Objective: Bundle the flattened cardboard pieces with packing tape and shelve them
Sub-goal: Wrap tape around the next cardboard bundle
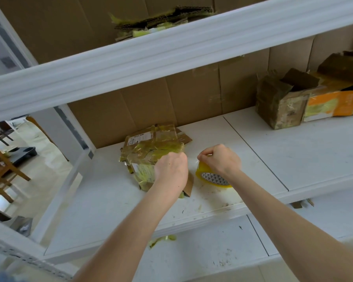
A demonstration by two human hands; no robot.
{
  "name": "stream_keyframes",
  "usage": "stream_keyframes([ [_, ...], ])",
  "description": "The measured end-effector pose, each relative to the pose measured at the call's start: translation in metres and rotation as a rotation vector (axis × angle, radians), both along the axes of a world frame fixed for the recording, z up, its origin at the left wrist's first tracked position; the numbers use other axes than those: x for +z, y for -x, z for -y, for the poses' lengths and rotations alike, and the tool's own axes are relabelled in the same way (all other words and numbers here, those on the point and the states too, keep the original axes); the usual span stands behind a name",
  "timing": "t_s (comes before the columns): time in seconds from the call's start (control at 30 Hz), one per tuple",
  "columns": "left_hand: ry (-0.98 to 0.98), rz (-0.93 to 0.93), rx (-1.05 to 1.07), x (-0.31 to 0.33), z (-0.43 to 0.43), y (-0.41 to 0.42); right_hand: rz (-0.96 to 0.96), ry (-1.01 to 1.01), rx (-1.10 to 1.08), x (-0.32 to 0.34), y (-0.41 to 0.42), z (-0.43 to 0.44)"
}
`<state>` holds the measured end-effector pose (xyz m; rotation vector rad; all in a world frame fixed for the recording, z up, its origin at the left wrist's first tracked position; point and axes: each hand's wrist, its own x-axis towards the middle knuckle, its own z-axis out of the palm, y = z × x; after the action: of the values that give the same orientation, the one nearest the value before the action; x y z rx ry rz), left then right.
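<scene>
Two bare hands taping a flattened cardboard bundle (149,151) on a white shelf (273,155)

The bundle is a flat, crumpled stack of brown corrugated pieces under glossy, wrinkled yellowish tape, lying on the middle shelf near its cardboard back wall. The left hand (171,169) arches over the bundle's right edge with fingers curled down onto it, its grip closed there; the fingertips are hidden. Just beside it, the right hand (222,159) pinches a thin clear tape strip (198,159) between thumb and forefinger, above a tilted yellow packing tape roll (212,178) partly hidden under the wrist. A battered open cardboard box (281,102) stands far right beside an orange-printed box (342,100) that is cut off by the frame.
</scene>
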<state>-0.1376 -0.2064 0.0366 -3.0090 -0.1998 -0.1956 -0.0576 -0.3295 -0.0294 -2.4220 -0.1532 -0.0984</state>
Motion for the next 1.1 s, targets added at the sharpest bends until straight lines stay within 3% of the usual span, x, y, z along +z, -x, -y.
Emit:
stream_keyframes([
  [0.47, 0.003, -0.006, -0.023, 0.001, 0.005, -0.004, 0.069, 0.075, -0.053, 0.016, 0.012, -0.001],
  [0.7, -0.012, 0.005, -0.102, -0.006, -0.002, 0.014, -0.012, 0.073, -0.114, 0.002, 0.011, 0.004],
  [1.1, 0.046, -0.002, -0.069, -0.011, -0.007, 0.005, -0.009, -0.006, -0.023, 0.022, 0.021, 0.003],
])
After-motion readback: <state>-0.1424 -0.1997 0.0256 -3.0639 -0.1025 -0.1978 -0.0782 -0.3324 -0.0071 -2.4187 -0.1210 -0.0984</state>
